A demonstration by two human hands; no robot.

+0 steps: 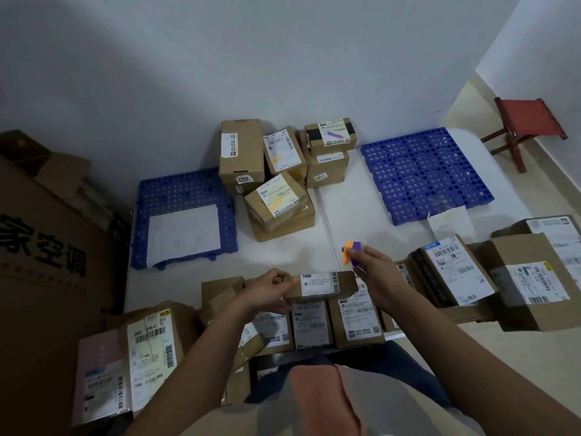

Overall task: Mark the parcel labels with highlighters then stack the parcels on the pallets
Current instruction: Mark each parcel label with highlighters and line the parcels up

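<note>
Gripping a small parcel (320, 286) by its end, my left hand (270, 289) holds it above the near row of parcels (333, 322). Beside it my right hand (375, 269) pinches two highlighters (352, 253), orange and purple. Farther off, marked parcels (276, 171) sit stacked between two blue pallets (424, 171) on the white desk (345, 215).

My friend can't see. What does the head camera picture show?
A person's left hand holds a small labelled parcel while the right hand holds orange and purple highlighters. Beyond lie stacked parcels between two blue pallets.
</note>
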